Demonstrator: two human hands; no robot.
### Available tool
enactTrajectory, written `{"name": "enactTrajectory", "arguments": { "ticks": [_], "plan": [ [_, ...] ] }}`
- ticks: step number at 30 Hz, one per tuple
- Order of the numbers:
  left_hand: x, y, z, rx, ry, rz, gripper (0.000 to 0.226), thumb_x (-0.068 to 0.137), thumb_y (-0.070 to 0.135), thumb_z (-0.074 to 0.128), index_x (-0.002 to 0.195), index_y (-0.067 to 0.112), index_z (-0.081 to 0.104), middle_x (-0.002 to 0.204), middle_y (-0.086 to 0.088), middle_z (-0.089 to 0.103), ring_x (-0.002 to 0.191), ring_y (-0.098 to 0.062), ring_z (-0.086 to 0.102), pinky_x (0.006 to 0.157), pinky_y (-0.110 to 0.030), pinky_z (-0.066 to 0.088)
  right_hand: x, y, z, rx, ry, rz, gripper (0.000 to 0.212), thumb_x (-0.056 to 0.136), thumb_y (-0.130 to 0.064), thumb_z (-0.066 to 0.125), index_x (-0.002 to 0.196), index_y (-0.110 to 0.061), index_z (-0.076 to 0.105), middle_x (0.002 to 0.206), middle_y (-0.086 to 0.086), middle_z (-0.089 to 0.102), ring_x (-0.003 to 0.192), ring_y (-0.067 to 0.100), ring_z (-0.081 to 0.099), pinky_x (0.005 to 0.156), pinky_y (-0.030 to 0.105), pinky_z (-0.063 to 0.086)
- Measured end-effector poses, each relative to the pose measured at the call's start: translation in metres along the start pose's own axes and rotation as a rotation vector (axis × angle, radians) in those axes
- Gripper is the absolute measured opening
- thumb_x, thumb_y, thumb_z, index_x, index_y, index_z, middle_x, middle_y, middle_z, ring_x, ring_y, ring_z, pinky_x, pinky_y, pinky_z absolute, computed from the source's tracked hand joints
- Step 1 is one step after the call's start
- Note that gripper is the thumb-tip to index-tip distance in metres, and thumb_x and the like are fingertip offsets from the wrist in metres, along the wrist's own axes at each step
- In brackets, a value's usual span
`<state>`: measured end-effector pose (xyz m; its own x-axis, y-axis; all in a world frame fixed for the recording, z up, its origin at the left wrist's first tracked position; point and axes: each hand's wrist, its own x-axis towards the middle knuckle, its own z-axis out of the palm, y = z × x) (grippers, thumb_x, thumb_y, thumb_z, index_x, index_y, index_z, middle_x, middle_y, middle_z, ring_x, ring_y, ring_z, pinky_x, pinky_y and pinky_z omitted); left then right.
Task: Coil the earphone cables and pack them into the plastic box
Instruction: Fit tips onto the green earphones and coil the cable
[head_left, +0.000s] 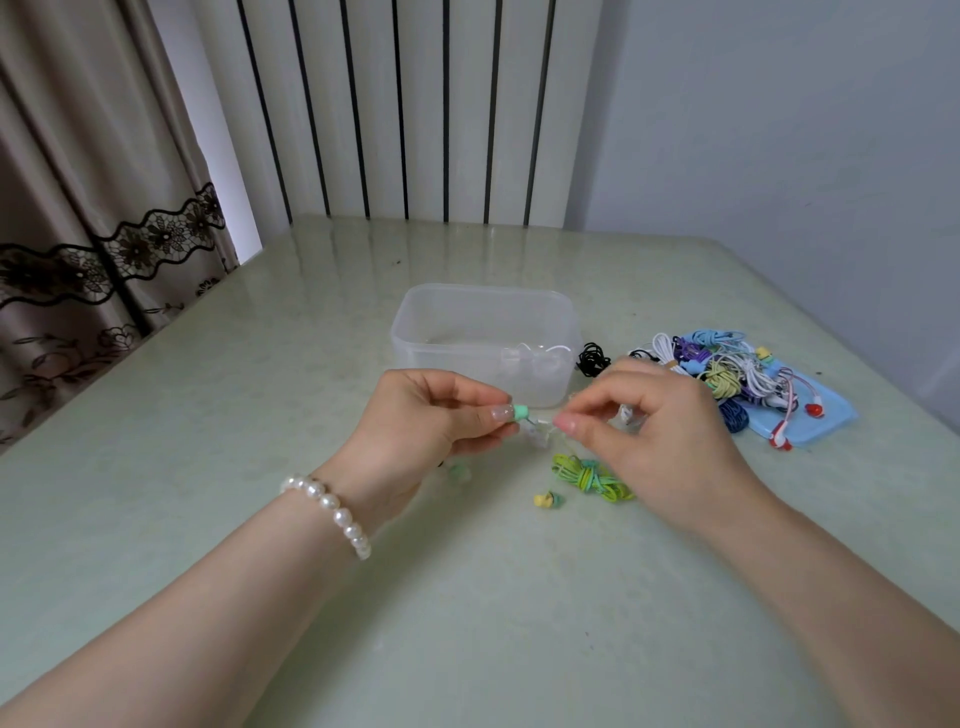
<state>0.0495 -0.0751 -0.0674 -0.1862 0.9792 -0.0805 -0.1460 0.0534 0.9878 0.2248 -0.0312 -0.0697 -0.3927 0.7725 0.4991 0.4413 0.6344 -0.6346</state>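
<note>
The left hand (431, 421) pinched a mint earbud (521, 413); the right hand (644, 415) pinched its thin cable (light, limp, tangle-prone), best held near the bud.

Single view: head-worn wide-angle camera, facing forward and down over the bench (208, 467). Close range; both forearms enter from the lower edge. Far bench edge, radiator (415, 104) and curtain (78, 208) fill the upper frame. No second view.
</note>
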Motion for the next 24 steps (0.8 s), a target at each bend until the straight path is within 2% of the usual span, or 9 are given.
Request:
{"name": "enactTrajectory", "arguments": {
  "ticks": [2, 6, 8, 10, 14, 16, 18, 22, 24],
  "plan": [
    [0.001, 0.0, -0.002, 0.012, 0.013, 0.007, 0.011, 0.072, -0.012, 0.065, 0.072, -0.001, 0.066, 0.066, -0.01, 0.07, 0.063, -0.018, 0.068, 0.07, -0.028, 0.057, -0.003, -0.001, 0.0, -0.1, -0.162, -0.071, 0.01, 0.068, -0.027, 0.07, 0.072, -0.018, 0.073, 0.069, -0.012, 0.057, 0.062, 0.008, 0.051, 0.064, 0.022, 0.042],
    [0.002, -0.003, 0.0, 0.071, 0.014, 0.018, 0.014, 0.07, -0.013, 0.067, 0.074, 0.0, 0.066, 0.064, -0.007, 0.068, 0.058, -0.013, 0.065, 0.06, -0.02, 0.057, -0.009, -0.002, 0.011, -0.351, -0.445, -0.126, 0.022, 0.081, -0.028, 0.066, 0.103, -0.024, 0.069, 0.089, -0.017, 0.046, 0.073, 0.005, 0.046, 0.074, 0.023, 0.038],
    [0.002, -0.004, 0.0, 0.15, 0.028, 0.037, 0.014, 0.07, -0.01, 0.07, 0.074, 0.004, 0.068, 0.063, -0.004, 0.067, 0.054, -0.011, 0.061, 0.048, -0.015, 0.048, -0.009, -0.005, 0.012, -0.404, -0.51, -0.103, 0.022, 0.085, -0.029, 0.061, 0.107, -0.025, 0.066, 0.097, -0.012, 0.048, 0.087, 0.013, 0.052, 0.08, 0.026, 0.042],
    [0.002, -0.005, 0.0, 0.201, 0.033, 0.056, 0.014, 0.07, -0.005, 0.073, 0.071, 0.009, 0.069, 0.063, -0.005, 0.066, 0.055, -0.012, 0.056, 0.048, -0.017, 0.044, -0.008, -0.008, 0.011, -0.457, -0.537, -0.09, 0.019, 0.088, -0.027, 0.057, 0.104, -0.023, 0.065, 0.106, -0.007, 0.051, 0.098, 0.019, 0.054, 0.083, 0.031, 0.043],
    [0.004, -0.01, 0.002, 0.269, 0.03, 0.105, 0.011, 0.072, 0.0, 0.073, 0.07, 0.009, 0.069, 0.06, -0.004, 0.063, 0.046, -0.006, 0.05, 0.041, -0.015, 0.04, -0.008, -0.009, 0.01, -0.494, -0.539, -0.089, 0.012, 0.089, -0.026, 0.056, 0.096, -0.023, 0.065, 0.107, -0.008, 0.056, 0.097, 0.017, 0.054, 0.082, 0.032, 0.044],
    [0.006, -0.014, 0.002, 0.383, 0.015, 0.168, 0.014, 0.074, 0.005, 0.073, 0.066, 0.016, 0.069, 0.06, 0.001, 0.064, 0.046, -0.004, 0.049, 0.042, -0.015, 0.039, -0.009, -0.007, 0.009, -0.377, -0.491, -0.06, 0.005, 0.085, -0.024, 0.062, 0.086, -0.023, 0.067, 0.081, -0.016, 0.054, 0.074, 0.003, 0.051, 0.072, 0.028, 0.043],
    [0.008, -0.018, 0.001, 0.513, -0.009, 0.227, 0.018, 0.075, 0.01, 0.074, 0.063, 0.023, 0.068, 0.052, 0.015, 0.061, 0.043, 0.004, 0.048, 0.045, -0.011, 0.039, -0.008, -0.006, 0.007, -0.186, -0.43, 0.028, 0.007, 0.08, -0.018, 0.068, 0.075, -0.023, 0.067, 0.064, -0.014, 0.052, 0.058, 0.003, 0.046, 0.059, 0.02, 0.038],
    [0.011, -0.022, -0.001, 0.638, -0.014, 0.261, 0.008, 0.076, 0.013, 0.074, 0.071, 0.018, 0.07, 0.055, 0.016, 0.058, 0.04, 0.007, 0.048, 0.046, -0.007, 0.038, -0.002, -0.003, 0.006, 0.193, -0.313, 0.225, 0.016, 0.076, -0.006, 0.071, 0.068, -0.02, 0.067, 0.058, 0.014, 0.056, 0.049, 0.014, 0.047, 0.053, 0.027, 0.041],
    [0.012, -0.021, -0.002, 0.617, -0.011, 0.236, 0.009, 0.077, 0.011, 0.073, 0.071, 0.017, 0.069, 0.058, 0.009, 0.06, 0.038, 0.005, 0.048, 0.045, -0.011, 0.04, 0.001, -0.001, 0.005, 0.322, -0.245, 0.295, 0.018, 0.075, 0.001, 0.068, 0.067, -0.015, 0.065, 0.057, 0.01, 0.058, 0.044, 0.013, 0.049, 0.051, 0.024, 0.043]
  ]
}}
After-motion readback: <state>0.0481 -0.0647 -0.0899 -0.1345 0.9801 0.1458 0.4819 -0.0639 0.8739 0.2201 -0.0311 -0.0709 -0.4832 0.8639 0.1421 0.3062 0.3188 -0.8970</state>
